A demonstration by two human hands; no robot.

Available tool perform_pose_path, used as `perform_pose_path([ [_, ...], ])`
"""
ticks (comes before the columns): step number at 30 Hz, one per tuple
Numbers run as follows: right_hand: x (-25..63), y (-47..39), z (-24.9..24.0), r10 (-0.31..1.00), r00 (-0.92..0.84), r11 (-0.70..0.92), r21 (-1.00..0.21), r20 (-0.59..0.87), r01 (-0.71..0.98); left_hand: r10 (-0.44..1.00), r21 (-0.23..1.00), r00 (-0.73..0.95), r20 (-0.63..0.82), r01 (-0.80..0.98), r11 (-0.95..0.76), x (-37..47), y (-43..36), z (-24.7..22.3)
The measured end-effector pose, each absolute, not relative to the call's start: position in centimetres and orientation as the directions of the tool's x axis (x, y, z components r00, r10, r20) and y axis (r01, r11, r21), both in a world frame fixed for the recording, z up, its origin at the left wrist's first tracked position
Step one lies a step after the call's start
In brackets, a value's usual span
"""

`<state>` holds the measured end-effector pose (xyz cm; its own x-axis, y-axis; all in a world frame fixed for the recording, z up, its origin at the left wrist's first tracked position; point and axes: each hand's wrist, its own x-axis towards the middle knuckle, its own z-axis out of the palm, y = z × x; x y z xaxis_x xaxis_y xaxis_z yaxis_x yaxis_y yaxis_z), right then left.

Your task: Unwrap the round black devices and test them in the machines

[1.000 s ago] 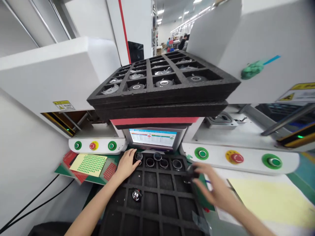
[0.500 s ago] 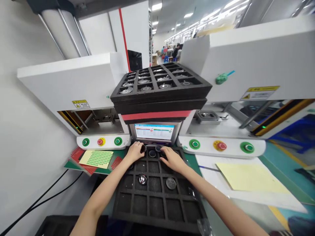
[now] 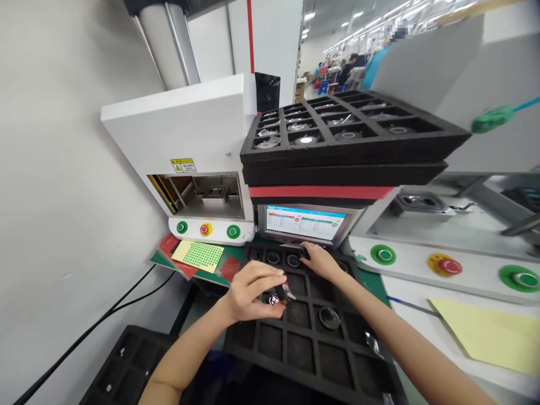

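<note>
A black foam tray (image 3: 300,350) with square compartments lies before me. Above its left part, my left hand (image 3: 258,289) pinches a small dark part with a shiny edge (image 3: 287,293). Just beneath those fingers a round watch-like piece (image 3: 273,299) shows in a compartment. My right hand (image 3: 318,260) reaches to the tray's far row, its fingers closed around a dark round piece (image 3: 304,252) mostly hidden by them. Round dark pieces (image 3: 293,260) sit in the far row beside it. A clear round disc (image 3: 329,318) rests in a middle compartment.
Stacked foam trays (image 3: 346,160) stand above a screen (image 3: 302,222). White presses with green and red buttons flank it. Left are a sheet of green dots (image 3: 198,256) and another black tray (image 3: 126,365); right, a yellow sheet (image 3: 485,332). People are in the background.
The view has swung left. My left hand has come back from the far row towards me, now holding a dark part. My right hand stays at the far row.
</note>
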<state>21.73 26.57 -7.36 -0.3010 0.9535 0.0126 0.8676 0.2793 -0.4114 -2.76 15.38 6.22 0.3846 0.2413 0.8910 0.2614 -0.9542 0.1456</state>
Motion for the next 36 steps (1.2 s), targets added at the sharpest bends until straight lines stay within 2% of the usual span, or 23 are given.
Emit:
perform_pose_path([
  [7,23.0,27.3,-7.0,0.942,-0.336,0.287,-0.472,-0.020,0.833,0.303,0.110,0.447,0.842,0.407,-0.907,-6.6,16.8,6.0],
  [12,23.4,26.9,-7.5,0.931,-0.365,0.326,-0.514,0.028,0.793,0.489,0.161,0.441,0.753,0.596,-0.786,-12.6,21.9,5.1],
  [14,23.6,26.7,-8.0,0.930,-0.364,0.332,-0.521,0.044,0.786,0.607,0.208,0.387,0.694,0.700,-0.684,-15.3,25.3,4.7],
  [18,24.2,26.5,-8.7,0.939,-0.337,0.321,-0.528,0.070,0.786,0.818,0.312,0.169,0.549,0.867,-0.388,-19.7,33.9,4.3],
  [21,24.4,26.3,-8.8,0.942,-0.323,0.323,-0.513,0.091,0.795,0.905,0.352,0.038,0.424,0.914,-0.203,-21.4,40.2,4.5],
  [25,24.4,26.1,-8.9,0.938,-0.325,0.342,-0.492,0.122,0.801,0.955,0.354,-0.053,0.291,0.934,-0.056,-22.4,45.9,5.1],
  [29,24.6,25.7,-9.6,0.944,-0.292,0.328,-0.494,0.153,0.805,0.978,0.342,-0.056,0.199,0.940,-0.016,-22.5,48.3,5.0],
  [36,24.8,25.2,-10.4,0.941,-0.274,0.337,-0.482,0.197,0.809,0.996,0.343,0.037,0.087,0.937,-0.064,-20.2,49.7,3.4],
])
